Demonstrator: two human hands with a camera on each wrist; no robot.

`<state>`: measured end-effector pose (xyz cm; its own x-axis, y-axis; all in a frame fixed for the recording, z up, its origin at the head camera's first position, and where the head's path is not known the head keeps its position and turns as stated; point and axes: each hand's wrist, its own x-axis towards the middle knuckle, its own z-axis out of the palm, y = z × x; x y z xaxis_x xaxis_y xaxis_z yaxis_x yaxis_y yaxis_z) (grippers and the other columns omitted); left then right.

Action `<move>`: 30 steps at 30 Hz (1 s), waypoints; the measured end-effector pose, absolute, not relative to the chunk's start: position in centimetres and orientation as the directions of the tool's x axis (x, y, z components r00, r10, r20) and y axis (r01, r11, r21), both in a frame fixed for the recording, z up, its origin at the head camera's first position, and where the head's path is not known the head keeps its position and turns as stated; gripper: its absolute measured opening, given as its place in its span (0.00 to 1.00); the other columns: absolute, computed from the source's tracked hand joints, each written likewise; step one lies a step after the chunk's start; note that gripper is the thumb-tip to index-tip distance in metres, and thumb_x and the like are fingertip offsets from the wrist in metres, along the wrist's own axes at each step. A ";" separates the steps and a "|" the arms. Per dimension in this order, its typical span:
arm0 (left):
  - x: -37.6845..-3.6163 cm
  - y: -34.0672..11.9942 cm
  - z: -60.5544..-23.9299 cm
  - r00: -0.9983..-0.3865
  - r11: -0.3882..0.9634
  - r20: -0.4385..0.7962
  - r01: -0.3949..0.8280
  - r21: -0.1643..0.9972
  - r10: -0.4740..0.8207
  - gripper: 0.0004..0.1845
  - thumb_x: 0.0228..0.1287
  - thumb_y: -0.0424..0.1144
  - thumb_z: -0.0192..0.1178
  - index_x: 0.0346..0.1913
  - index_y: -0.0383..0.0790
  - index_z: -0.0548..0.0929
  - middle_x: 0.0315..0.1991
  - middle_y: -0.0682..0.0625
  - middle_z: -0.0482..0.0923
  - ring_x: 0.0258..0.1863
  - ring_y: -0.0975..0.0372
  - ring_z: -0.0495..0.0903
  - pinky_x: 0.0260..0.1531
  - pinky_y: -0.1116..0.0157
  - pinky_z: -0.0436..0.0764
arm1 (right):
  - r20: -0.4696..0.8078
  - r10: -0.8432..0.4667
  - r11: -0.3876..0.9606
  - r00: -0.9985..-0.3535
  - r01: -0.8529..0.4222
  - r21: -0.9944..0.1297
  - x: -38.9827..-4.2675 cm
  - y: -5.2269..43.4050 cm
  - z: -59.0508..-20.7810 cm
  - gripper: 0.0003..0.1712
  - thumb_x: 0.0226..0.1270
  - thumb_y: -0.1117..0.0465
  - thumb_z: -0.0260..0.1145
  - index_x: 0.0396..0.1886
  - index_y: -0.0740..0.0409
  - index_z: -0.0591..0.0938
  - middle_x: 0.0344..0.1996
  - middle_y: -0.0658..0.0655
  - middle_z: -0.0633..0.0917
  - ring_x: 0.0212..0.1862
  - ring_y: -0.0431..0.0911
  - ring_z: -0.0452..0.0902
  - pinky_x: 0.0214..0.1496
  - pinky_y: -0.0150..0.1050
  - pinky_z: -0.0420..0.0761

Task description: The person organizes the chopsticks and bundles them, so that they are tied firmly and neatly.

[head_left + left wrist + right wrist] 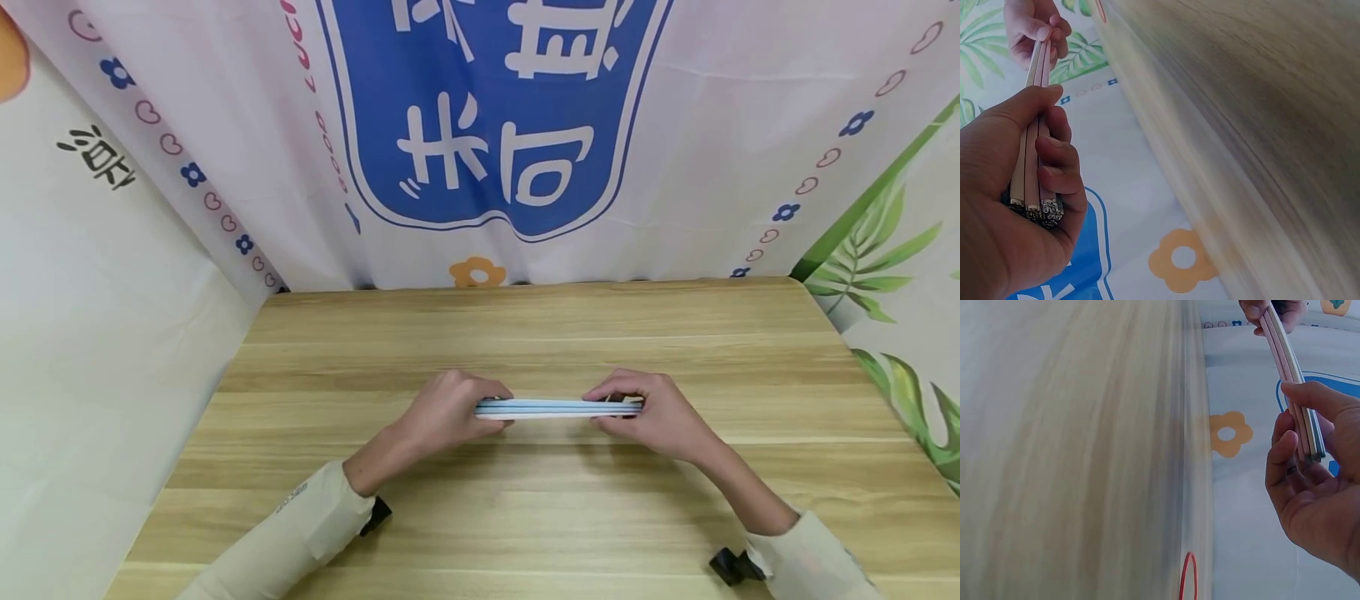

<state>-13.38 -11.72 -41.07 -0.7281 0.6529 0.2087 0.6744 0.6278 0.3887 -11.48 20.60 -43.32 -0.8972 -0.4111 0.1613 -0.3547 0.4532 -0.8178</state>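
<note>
A thin bundle of long flat strips [558,407], light blue and white, hangs level just above the wooden table [525,333], one hand at each end. My left hand [450,412] grips the left end; in the left wrist view its fingers [1054,162] curl round the strips [1032,144], whose cut ends show in the palm. My right hand [652,412] holds the right end, and in the right wrist view its thumb [1313,400] and fingers close on the strips [1288,356]. Each wrist view shows the other hand at the far end.
Printed cloth screens stand on three sides of the table: a blue-and-white panel [487,117] behind, a leaf pattern [892,275] on the right. Black wrist mounts [375,512] sit on both sleeves. Bare wood lies all round the hands.
</note>
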 end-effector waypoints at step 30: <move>-13.3 -13.8 -41.3 -0.735 0.627 0.201 0.664 0.407 0.648 0.09 0.61 0.40 0.80 0.42 0.44 0.94 0.38 0.54 0.94 0.28 0.73 0.83 0.32 0.74 0.81 | 0.209 -0.315 0.608 -0.926 -0.366 -0.704 -10.8 28.5 -44.0 0.17 0.66 0.66 0.79 0.53 0.57 0.91 0.49 0.58 0.92 0.47 0.32 0.86 0.46 0.30 0.86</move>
<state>-13.35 -13.80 -41.28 -0.7346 0.6479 0.2013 0.6644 0.6270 0.4067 -10.82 28.48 -43.95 -0.9257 -0.3151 0.2093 -0.3663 0.6081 -0.7043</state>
